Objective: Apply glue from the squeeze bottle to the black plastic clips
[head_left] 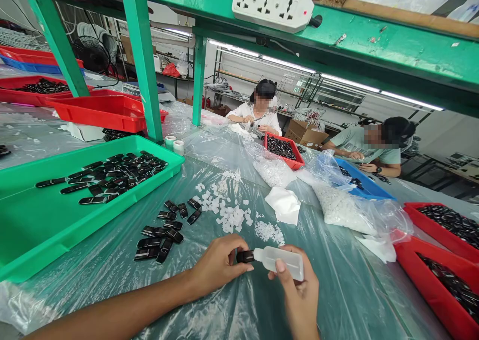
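My left hand [224, 262] pinches a small black plastic part [245, 256] between thumb and fingers. In my right hand [299, 285] is a translucent white squeeze bottle [282, 261], lying nearly level. Its nozzle end points left and meets or nearly meets the black part; I cannot tell if they touch. To the left of my hands lies a loose group of similar black parts [160, 237]. Small white pieces [232, 215] are scattered beyond my hands, with a heap of finer white bits [269, 231] nearer to the bottle.
A green tray [37, 252] with black parts stands at left. Red trays [415, 275] line the right edge. Bags of white pieces [344, 210] and a white cloth [283, 205] lie ahead. A green frame post [144, 60] rises at left. Two people [262, 110] work across the table.
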Demonstrator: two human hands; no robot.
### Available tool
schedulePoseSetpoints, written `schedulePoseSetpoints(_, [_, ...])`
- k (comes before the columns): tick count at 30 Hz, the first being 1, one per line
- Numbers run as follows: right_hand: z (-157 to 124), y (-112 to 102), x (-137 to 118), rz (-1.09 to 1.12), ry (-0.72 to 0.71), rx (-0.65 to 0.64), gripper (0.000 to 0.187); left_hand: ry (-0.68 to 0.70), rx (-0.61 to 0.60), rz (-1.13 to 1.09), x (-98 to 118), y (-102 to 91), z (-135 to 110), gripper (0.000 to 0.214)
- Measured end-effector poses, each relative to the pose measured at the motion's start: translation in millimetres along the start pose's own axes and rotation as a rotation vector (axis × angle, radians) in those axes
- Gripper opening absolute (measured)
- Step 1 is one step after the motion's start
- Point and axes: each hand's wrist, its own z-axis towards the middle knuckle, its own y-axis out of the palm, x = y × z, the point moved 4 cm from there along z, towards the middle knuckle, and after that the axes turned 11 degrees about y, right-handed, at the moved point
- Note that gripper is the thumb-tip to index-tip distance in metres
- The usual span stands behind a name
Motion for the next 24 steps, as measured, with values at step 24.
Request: schedulePoseSetpoints(24, [34,-9,25,0.665,0.400,-0.258,0.023,-0.027,0.062,-0.232,1,-0.4,1,0.019])
